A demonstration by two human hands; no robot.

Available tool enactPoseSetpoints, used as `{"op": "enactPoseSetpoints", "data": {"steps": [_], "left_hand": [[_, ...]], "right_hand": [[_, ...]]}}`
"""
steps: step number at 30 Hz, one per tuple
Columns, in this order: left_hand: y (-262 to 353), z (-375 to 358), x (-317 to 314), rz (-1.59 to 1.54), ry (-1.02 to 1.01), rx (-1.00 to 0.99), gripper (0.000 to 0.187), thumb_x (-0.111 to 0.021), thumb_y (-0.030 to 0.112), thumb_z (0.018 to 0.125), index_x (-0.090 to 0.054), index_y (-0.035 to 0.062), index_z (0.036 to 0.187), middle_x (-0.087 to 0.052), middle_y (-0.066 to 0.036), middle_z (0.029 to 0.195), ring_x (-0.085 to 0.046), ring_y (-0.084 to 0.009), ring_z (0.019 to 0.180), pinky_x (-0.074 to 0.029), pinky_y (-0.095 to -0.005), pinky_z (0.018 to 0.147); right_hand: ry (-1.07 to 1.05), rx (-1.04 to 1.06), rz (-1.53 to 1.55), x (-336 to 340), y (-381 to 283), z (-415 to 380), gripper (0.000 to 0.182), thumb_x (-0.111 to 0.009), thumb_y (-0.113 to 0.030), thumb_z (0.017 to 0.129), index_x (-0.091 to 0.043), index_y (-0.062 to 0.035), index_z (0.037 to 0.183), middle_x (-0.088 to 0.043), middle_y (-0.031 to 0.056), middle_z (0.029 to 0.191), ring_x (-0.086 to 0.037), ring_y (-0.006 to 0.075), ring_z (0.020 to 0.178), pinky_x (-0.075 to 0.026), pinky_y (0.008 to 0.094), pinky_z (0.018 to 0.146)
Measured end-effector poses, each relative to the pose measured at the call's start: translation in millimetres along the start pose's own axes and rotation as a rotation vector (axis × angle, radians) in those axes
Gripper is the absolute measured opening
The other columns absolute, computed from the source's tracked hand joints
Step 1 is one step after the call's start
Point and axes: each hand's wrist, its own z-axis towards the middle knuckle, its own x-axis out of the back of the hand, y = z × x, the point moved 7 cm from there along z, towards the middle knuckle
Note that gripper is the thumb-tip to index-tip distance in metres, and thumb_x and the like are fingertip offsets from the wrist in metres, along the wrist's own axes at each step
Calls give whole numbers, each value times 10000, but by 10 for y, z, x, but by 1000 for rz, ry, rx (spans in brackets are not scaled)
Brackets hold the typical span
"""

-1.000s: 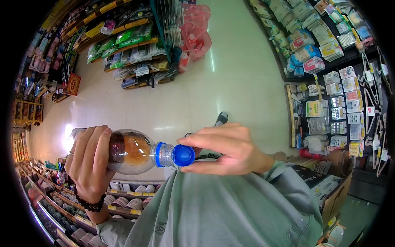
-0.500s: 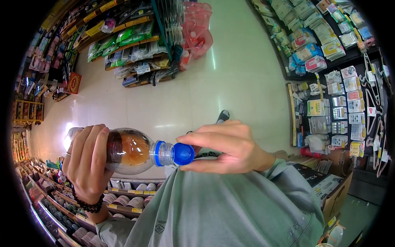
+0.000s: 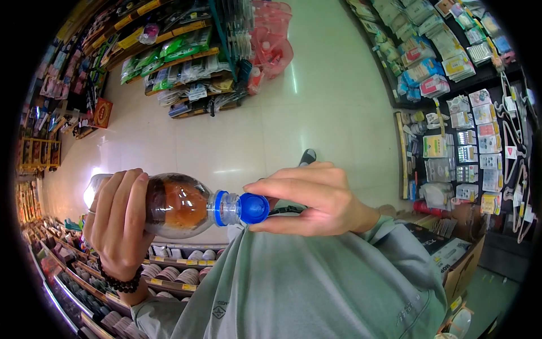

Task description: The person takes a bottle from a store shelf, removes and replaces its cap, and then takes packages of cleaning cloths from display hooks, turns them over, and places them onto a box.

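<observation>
A clear plastic bottle (image 3: 189,206) with brown liquid lies nearly sideways in my left hand (image 3: 117,217), whose fingers wrap round its body. Its neck, with a blue ring, points to the right. Between the thumb and index finger of my right hand (image 3: 316,200) is a blue bottle cap (image 3: 254,208), held right at the bottle's mouth and overlapping it in this view. The cap is tilted, so its round blue face shows. The far end of the bottle is partly hidden by my left fingers.
Shelves of packaged goods (image 3: 186,53) stand ahead on the left, with pink baskets (image 3: 271,48) at their end. More packets (image 3: 435,147) hang at the right. Stacked bowls (image 3: 169,274) fill shelves at lower left; a cardboard box (image 3: 460,265) sits at lower right.
The cap has turned slightly between my right fingers, showing less of its inside. The liquid in the bottle has shifted a little. Both hands stay almost where they were.
</observation>
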Motion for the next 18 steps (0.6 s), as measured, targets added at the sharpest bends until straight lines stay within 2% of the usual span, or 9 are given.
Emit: {"op": "enactPoseSetpoints", "data": {"steps": [3, 6, 12, 15, 18], "left_hand": [[5, 8, 12, -2, 5, -8, 441, -724, -16, 665, -656, -76, 1097, -714, -192, 924, -716, -362, 888, -581, -452, 798], [6, 4, 29, 5, 0, -14, 430, -716, -25, 672, -657, -83, 1095, -713, -199, 923, -716, -368, 890, -581, -455, 798], [25, -7, 47, 21, -14, -10, 419, -707, -34, 677, -660, -86, 1091, -714, -204, 926, -716, -373, 893, -582, -457, 803], [53, 8, 80, 21, -31, -9, 415, -696, -47, 677, -659, -87, 1089, -713, -205, 927, -716, -375, 894, -583, -461, 804], [85, 14, 92, 32, -39, -16, 416, -684, -60, 678, -654, -87, 1092, -712, -206, 929, -715, -376, 896, -584, -465, 808]], "right_hand": [[-6, 2, -6, 7, -8, -4, 416, -844, -148, 795, -648, 21, 1120, -687, 103, 862, -683, 201, 648, -552, 302, 562], [-20, -40, -3, 25, -21, 17, 430, -886, -120, 746, -696, 36, 1099, -734, 132, 872, -731, 198, 695, -568, 278, 601], [-19, -29, -7, 28, -38, 9, 428, -883, -122, 750, -696, 36, 1101, -733, 135, 875, -728, 198, 688, -567, 279, 596], [-18, -33, -3, 34, -57, -9, 422, -881, -121, 754, -696, 34, 1100, -733, 135, 878, -728, 201, 691, -569, 285, 600], [-4, 9, 17, 42, -76, -47, 396, -829, -136, 812, -644, 29, 1121, -691, 122, 884, -697, 216, 675, -568, 310, 583]]}}
